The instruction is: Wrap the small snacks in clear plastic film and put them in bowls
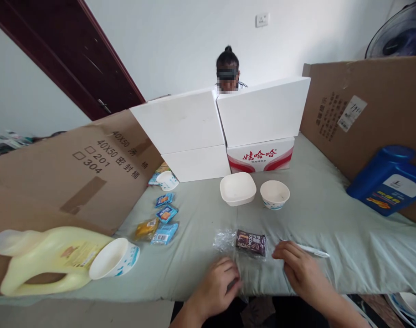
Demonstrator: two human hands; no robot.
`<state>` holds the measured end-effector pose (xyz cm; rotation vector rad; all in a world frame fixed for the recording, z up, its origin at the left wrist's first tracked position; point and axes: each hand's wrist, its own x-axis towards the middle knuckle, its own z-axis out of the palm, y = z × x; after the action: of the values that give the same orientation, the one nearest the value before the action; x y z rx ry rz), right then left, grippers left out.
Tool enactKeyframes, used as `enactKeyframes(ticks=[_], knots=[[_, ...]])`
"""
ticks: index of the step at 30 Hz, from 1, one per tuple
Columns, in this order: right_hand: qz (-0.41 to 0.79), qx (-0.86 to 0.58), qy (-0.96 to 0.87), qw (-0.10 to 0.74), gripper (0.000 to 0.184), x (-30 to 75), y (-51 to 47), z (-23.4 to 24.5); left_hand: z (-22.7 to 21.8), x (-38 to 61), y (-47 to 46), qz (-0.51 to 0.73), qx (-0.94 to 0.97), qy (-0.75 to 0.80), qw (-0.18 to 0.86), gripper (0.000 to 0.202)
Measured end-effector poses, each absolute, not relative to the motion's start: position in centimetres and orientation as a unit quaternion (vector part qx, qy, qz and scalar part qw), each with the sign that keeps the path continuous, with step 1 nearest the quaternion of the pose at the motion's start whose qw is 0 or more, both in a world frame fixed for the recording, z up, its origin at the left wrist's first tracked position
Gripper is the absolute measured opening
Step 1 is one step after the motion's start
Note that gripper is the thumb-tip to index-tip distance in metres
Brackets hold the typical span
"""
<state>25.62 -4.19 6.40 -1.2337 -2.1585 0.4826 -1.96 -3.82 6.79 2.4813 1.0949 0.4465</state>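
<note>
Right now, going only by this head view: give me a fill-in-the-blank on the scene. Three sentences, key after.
1. The left hand pinches and the right hand touches the clear bag around a dark packet; the white pen lies beside the ____ one.
2. The tipped jug at the left is ____.
3. The leaning jug against the cardboard at the right is ____.
Missing words: right; yellow; blue.

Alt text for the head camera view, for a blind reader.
The left hand and right hand touch a clear plastic bag holding a cocoa packet on a green tablecloth. A square bowl and a round bowl stand beyond.
</note>
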Motion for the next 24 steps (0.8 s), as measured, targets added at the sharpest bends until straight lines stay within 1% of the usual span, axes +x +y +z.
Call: enactKeyframes(ticks=[1, 3, 4, 6, 8, 10, 11, 12, 14, 16, 18, 20, 22, 24], knots=[[0.191, -0.459, -0.818, 0.288, 0.044, 24.4, -4.1, 6.5, 6.6, -1.4, -3.2, 0.175, 0.878, 0.402, 0.190, 0.013], [0.195, -0.469, -0.830, 0.229, 0.044, 22.3, -3.8, 6.2, 6.0, -0.3, -1.8, 0.203, 0.869, 0.421, 0.165, 0.024], [0.189, -0.479, -0.836, 0.191, 0.042, 21.5, -3.8, 5.9, 5.7, 0.2, -1.1, 0.210, 0.868, 0.425, 0.149, 0.028], [0.176, -0.498, -0.840, 0.126, 0.032, 20.6, -3.8, 5.1, 5.0, 0.8, 0.2, 0.206, 0.873, 0.426, 0.120, 0.041], [0.168, -0.519, -0.831, 0.108, 0.021, 20.7, -3.8, 4.2, 4.4, 1.2, 1.3, 0.180, 0.882, 0.421, 0.107, 0.058], [0.152, -0.540, -0.817, 0.132, 0.012, 21.2, -3.7, 3.4, 4.1, 1.5, 2.3, 0.153, 0.890, 0.415, 0.111, 0.069], [0.138, -0.550, -0.809, 0.152, 0.015, 21.6, -3.5, 2.9, 4.0, 1.6, 2.7, 0.145, 0.891, 0.414, 0.114, 0.069], [0.122, -0.559, -0.801, 0.174, 0.025, 21.9, -3.3, 2.4, 4.0, 1.8, 3.2, 0.141, 0.891, 0.416, 0.115, 0.068], [0.096, -0.572, -0.786, 0.213, 0.054, 22.5, -2.7, 1.2, 4.0, 2.1, 4.0, 0.137, 0.885, 0.430, 0.113, 0.068], [0.087, -0.580, -0.777, 0.227, 0.084, 23.0, -2.2, -0.1, 4.3, 2.5, 4.5, 0.137, 0.879, 0.448, 0.095, 0.076], [0.090, -0.580, -0.780, 0.216, 0.100, 23.4, -1.8, -1.4, 4.6, 2.8, 4.7, 0.138, 0.882, 0.446, 0.066, 0.080], [0.090, -0.575, -0.788, 0.201, 0.104, 23.7, -1.6, -2.3, 4.8, 3.0, 4.6, 0.136, 0.898, 0.417, 0.049, 0.072], [0.086, -0.567, -0.797, 0.191, 0.101, 23.9, -1.7, -2.7, 4.9, 2.9, 4.6, 0.124, 0.911, 0.389, 0.059, 0.061], [0.080, -0.562, -0.802, 0.185, 0.097, 24.0, -1.7, -2.8, 5.0, 2.6, 4.8, 0.110, 0.913, 0.385, 0.077, 0.056]])
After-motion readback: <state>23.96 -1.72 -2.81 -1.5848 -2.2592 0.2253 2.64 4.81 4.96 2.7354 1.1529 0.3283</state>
